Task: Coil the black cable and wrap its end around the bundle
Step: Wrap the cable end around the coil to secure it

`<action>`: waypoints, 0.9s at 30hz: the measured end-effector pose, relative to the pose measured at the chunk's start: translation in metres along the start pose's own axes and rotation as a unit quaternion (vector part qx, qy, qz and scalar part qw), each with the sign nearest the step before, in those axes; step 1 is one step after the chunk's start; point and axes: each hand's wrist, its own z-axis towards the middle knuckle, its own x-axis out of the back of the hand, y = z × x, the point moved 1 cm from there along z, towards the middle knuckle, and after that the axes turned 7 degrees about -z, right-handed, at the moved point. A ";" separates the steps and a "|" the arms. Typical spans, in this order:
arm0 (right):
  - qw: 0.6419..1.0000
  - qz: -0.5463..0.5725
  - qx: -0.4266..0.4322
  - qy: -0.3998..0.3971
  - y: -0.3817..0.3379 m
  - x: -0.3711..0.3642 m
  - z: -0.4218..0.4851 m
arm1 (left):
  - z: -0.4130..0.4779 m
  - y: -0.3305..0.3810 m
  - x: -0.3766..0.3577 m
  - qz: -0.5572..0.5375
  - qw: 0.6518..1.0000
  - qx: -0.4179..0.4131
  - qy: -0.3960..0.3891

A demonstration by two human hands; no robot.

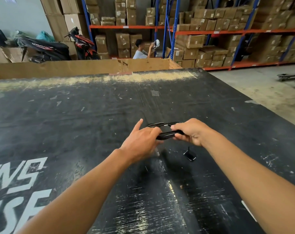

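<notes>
The black cable (167, 134) is gathered into a flat coil held just above the black table (76, 115). My right hand (190, 132) grips the right side of the coil with curled fingers. My left hand (141, 141) pinches the coil's near strands at the left, with its index finger pointing up and away. The far loops of the coil (162, 124) show between the two hands. A black plug end (190, 155) hangs on a short length below my right hand, close to the table.
The scratched tabletop has white lettering (17, 183) at the near left. A cardboard wall (76, 66) runs along its far edge. Beyond it sits a person (141, 49), with motorbikes (47, 48) and blue racks of boxes (219, 31). Concrete floor (261, 92) lies to the right.
</notes>
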 end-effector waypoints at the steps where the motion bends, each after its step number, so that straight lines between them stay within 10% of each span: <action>1: 1.000 -0.004 -0.004 -0.001 0.003 0.000 0.000 | 0.003 0.003 0.002 -0.037 0.999 0.017 0.005; 11: 0.963 -0.162 0.213 -0.011 0.018 0.013 -0.027 | 0.032 0.009 0.014 -0.489 0.831 0.238 -0.118; 14: 0.902 -0.316 0.295 0.016 0.026 0.015 -0.029 | 0.036 0.011 0.017 -0.520 0.806 0.255 -0.121; 22: 0.890 -0.390 0.229 0.061 0.033 0.026 -0.018 | 0.041 0.032 0.013 -0.722 0.615 0.310 -0.073; 27: 0.892 -0.395 0.207 0.069 0.042 0.029 -0.009 | 0.046 0.038 -0.006 -0.661 0.657 0.361 -0.041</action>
